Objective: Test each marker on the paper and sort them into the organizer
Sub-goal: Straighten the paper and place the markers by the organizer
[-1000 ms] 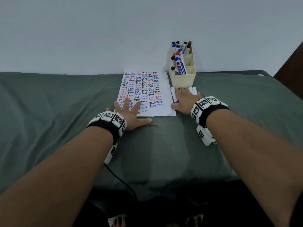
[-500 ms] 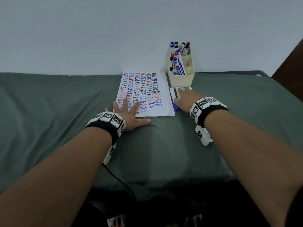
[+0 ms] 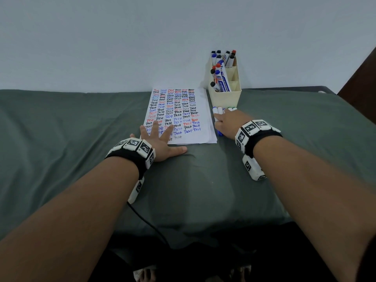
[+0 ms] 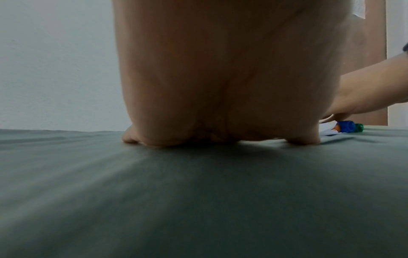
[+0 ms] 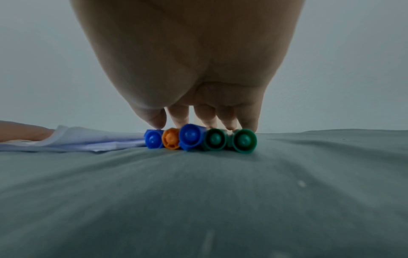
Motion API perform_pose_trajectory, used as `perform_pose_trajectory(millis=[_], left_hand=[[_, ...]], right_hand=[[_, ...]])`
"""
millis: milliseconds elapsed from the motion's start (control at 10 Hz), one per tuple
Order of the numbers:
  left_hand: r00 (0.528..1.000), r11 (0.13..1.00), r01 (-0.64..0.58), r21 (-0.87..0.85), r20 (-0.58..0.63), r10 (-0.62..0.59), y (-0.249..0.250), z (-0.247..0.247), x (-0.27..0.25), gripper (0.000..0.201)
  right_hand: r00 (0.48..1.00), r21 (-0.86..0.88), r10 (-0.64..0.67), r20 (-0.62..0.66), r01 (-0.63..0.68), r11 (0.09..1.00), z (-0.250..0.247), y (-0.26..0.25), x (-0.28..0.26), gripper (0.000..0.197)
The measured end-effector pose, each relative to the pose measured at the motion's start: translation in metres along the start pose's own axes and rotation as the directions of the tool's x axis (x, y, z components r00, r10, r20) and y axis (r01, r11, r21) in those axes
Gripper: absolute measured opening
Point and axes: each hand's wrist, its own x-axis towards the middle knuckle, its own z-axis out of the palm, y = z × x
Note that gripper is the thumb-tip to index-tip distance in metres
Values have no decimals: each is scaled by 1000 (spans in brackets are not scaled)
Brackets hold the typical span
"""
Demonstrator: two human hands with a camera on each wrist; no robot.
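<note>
A white paper (image 3: 179, 110) covered with "Test" in black, red and blue lies on the green cloth. My left hand (image 3: 160, 139) lies flat on its near left corner, fingers spread. A cream organizer (image 3: 224, 96) behind the paper's right edge holds several capped markers. In front of it several markers (image 3: 218, 111) lie side by side. My right hand (image 3: 227, 123) rests on top of them with fingers extended. The right wrist view shows their caps: blue (image 5: 153, 139), orange (image 5: 171, 139), blue (image 5: 190, 137) and two green caps (image 5: 229, 140), with fingertips (image 5: 180, 117) touching from above.
The green cloth (image 3: 81, 139) covers the whole table up to a pale wall. A dark wooden panel (image 3: 360, 78) stands at the far right. A black cable (image 3: 146, 222) runs from my left wrist over the table's near edge.
My right hand has shifted slightly over the row of markers, and its fingers now lie across more of them. The left hand stays flat on the paper.
</note>
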Motion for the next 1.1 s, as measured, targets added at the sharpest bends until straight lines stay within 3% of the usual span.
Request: perform_pose_trajectory(millis=[900, 1000, 1100], left_hand=[[1000, 1000, -8, -8, 6, 8, -2, 1, 2, 109], [1000, 1000, -7, -11, 5, 7, -2, 1, 2, 109], [1000, 1000, -9, -12, 6, 9, -3, 1, 2, 109]], right_hand=[[998, 0, 21, 58, -21, 1000, -1, -6, -8, 62], [1000, 36, 26, 3, -26, 999, 0, -2, -6, 63], [997, -31, -80, 4, 80, 996, 3, -1, -4, 58]])
